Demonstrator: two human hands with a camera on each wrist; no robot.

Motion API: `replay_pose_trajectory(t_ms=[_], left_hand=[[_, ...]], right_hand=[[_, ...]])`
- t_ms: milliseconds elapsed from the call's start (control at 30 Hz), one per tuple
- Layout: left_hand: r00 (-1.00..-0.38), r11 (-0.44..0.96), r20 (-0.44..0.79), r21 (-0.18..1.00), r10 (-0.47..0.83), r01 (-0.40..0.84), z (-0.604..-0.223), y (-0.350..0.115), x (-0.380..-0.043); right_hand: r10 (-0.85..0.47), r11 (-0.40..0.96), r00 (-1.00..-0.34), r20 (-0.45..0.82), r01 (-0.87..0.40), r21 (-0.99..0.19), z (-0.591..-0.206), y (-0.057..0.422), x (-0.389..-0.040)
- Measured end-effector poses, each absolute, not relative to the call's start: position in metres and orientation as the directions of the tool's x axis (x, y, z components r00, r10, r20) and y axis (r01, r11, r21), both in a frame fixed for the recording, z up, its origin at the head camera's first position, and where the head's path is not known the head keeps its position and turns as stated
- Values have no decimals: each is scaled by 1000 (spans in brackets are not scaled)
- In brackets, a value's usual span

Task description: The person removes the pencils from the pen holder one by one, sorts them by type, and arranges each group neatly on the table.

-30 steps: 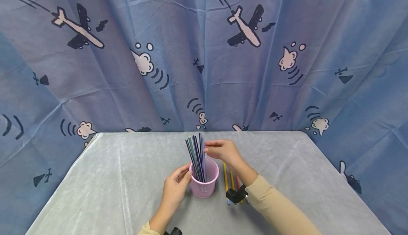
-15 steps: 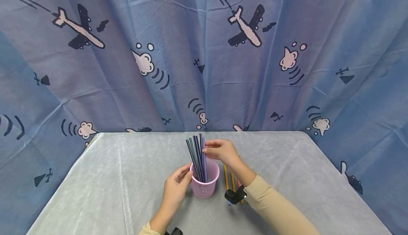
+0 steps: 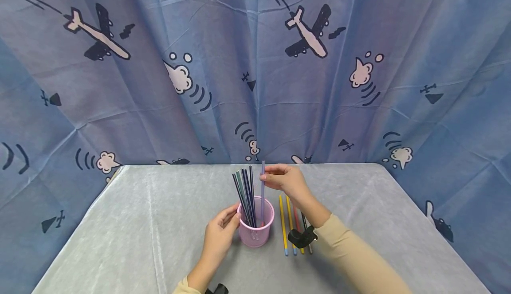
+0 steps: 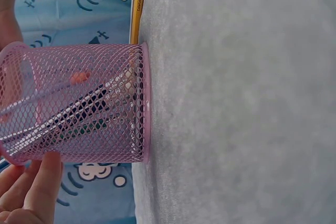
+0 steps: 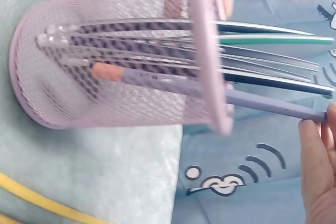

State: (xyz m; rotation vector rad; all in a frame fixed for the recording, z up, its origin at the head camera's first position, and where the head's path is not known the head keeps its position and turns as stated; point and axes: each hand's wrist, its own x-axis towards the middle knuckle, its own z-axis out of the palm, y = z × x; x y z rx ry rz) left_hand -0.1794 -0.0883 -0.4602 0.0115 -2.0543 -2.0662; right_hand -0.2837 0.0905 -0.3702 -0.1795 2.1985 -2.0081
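A pink mesh pencil cup [image 3: 255, 237] stands upright on the table. My left hand [image 3: 221, 228] grips its left side near the rim, with fingertips against the mesh in the left wrist view. Above the rim my right hand [image 3: 285, 181] pinches a purple pencil [image 3: 263, 190] near its top. The pencil's orange lower end [image 5: 107, 72] is inside the cup, raised off the bottom in both wrist views. Several slender dark sticks [image 3: 247, 196] and a green one [image 5: 273, 39] lean together toward the cup's left, their pale ends at the bottom.
Right of the cup, several pencils lie on the grey-covered table [image 3: 183, 205], among them a yellow one [image 3: 283, 227] with a blue end and a red one [image 3: 296, 218]. My right forearm passes over them. A blue airplane-print curtain [image 3: 223, 63] hangs behind the table.
My right hand has moved up and to the right, drawing the purple pencil away from the bunch and partly upward. The left hand and the cup stay in place.
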Motion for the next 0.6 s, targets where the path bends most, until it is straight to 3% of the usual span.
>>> replay_pose_trajectory(t_ms=[600], left_hand=[[-972,18,156,988,-173,156,-461,-87,-181]], right_hand=[[-135,-43,-989,61,-56,-997,-332,127,-283]])
